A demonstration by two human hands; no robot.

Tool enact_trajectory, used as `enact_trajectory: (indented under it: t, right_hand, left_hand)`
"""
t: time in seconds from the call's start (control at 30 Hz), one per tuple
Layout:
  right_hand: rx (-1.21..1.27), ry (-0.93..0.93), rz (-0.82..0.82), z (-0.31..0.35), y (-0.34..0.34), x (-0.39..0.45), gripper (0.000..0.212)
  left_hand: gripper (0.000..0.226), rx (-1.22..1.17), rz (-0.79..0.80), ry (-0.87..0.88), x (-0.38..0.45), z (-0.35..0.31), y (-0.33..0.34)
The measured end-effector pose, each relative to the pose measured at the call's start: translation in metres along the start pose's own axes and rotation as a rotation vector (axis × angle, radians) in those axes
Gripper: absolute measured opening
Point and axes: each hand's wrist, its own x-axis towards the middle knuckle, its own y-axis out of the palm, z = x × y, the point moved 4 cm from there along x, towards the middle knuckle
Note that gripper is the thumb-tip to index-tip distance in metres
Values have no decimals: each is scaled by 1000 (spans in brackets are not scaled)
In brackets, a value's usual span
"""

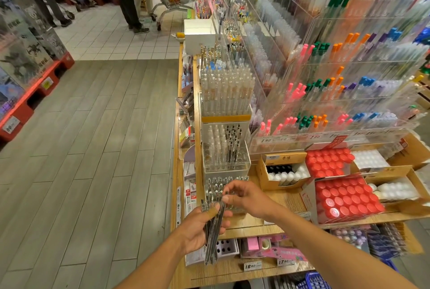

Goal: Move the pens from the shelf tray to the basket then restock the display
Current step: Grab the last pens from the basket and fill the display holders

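Partly hidden pens, left hand gripping

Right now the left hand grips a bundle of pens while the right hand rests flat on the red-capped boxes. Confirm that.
Not quite. The left hand does grip the bundle of pens, but the right hand is not on the red-capped boxes; it pinches the top of one pen in the bundle. The head view shows this.

Pens in left grip, right grip just right, before tray.
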Motion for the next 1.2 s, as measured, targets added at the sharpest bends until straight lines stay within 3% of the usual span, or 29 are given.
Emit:
enact_trajectory:
  t: [0.2,0.47,0.77,1.2]
  right_hand:
    - [74,-7,-94,4,-5,0,8]
    - [-313,-210,-261,24,-31,2,11]
    - [-668,-333,-279,20,-26,2,16]
    - [-810,-187,-202,-9,-8,13,14]
  left_hand:
    - [42,41,-82,11,0,-3,2]
    - [30,40,-333,10,0,-4,-15]
    - [29,55,-336,8,-3,1,-17]
    - [27,61,-325,-23,-6,2,-10]
